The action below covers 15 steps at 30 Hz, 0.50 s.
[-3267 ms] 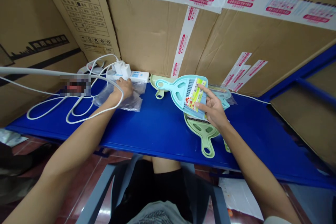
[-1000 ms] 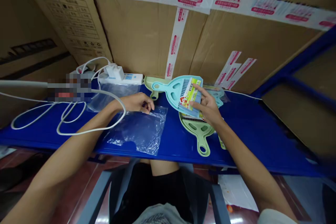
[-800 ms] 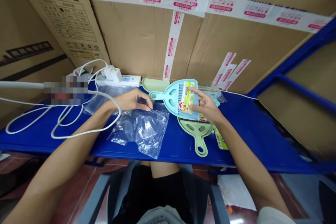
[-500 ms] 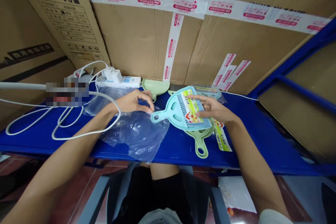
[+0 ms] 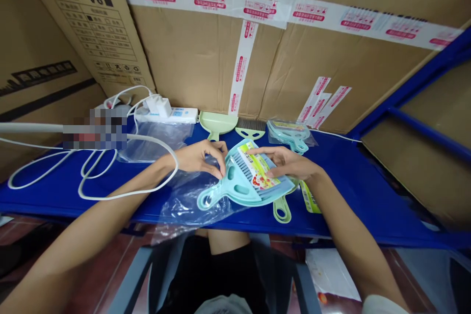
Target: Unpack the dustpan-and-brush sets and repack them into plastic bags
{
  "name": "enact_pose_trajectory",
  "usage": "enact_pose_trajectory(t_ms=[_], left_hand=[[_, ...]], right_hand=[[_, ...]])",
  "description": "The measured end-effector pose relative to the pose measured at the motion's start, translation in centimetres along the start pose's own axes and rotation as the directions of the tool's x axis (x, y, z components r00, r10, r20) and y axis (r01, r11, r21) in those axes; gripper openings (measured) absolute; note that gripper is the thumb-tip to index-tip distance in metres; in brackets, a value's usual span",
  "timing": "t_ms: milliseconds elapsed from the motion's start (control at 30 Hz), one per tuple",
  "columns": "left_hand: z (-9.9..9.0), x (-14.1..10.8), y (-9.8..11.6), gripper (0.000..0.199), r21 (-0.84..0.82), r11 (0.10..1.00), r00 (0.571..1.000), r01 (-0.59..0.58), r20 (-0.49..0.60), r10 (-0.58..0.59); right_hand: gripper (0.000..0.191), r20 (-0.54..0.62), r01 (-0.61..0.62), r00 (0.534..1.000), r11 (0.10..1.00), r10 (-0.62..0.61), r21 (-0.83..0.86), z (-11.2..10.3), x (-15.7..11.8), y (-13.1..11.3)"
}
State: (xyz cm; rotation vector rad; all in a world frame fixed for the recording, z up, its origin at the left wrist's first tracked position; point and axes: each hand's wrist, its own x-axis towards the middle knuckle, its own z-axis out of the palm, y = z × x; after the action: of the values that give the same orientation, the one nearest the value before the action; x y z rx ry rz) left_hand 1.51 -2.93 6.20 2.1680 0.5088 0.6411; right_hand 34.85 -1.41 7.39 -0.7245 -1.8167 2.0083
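A light-blue dustpan (image 5: pixel 239 198) with a matching blue brush (image 5: pixel 245 162) nested in it is tilted above the table, its ringed handle toward the lower left. A yellow-green printed card (image 5: pixel 259 169) lies across the bristles. My right hand (image 5: pixel 290 163) grips the set from the right, fingers and thumb over the card. My left hand (image 5: pixel 208 158) is closed in a pinch at the set's upper left edge, by the brush. Below the set, a green dustpan (image 5: pixel 282 210) is partly hidden. A clear plastic bag (image 5: pixel 187 206) lies crumpled under the handle and my left hand.
At the back stand a pale-green dustpan (image 5: pixel 218 122), a green brush (image 5: pixel 250 130) and a bagged blue set (image 5: pixel 289 132). White cables (image 5: pixel 125 195) loop over my left forearm near a power strip (image 5: pixel 184 115). Another card (image 5: pixel 310 198) lies by my right wrist. Cardboard (image 5: pixel 198 54) walls the back.
The blue set has moved down and left, its handle tilting lower. My left hand has shifted from the handle's tip to the set's upper edge. The plastic bag has slid toward the front edge.
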Motion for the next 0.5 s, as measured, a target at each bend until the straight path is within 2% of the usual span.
enact_pose_trajectory(t_ms=[233,333,400,467,500], left_hand=[[1.4,0.5,0.0,0.011,-0.001,0.998,0.998,-0.055,-0.012,0.055],[1.6,0.6,0.3,0.009,0.009,0.999,0.999,-0.038,0.01,0.038],[1.1,0.4,0.9,0.008,0.03,0.999,1.0,-0.01,0.021,0.009],[-0.4,-0.2,1.4,0.012,0.112,0.993,0.997,0.03,-0.077,-0.021],[-1.4,-0.6,1.5,0.021,0.179,0.982,0.978,0.061,-0.208,-0.023]], right_hand=[[0.078,0.047,0.028,0.999,0.999,-0.026,-0.04,2.9,2.0,2.1],[0.08,0.045,0.026,0.999,0.999,-0.028,0.03,4.3,2.7,3.2],[0.083,0.023,0.048,0.998,0.996,-0.05,0.071,5.0,3.1,3.8],[0.085,-0.038,0.087,0.996,0.993,-0.084,0.085,5.3,3.2,4.0],[0.087,-0.082,0.108,0.992,0.991,-0.101,0.083,5.3,3.2,3.9]])
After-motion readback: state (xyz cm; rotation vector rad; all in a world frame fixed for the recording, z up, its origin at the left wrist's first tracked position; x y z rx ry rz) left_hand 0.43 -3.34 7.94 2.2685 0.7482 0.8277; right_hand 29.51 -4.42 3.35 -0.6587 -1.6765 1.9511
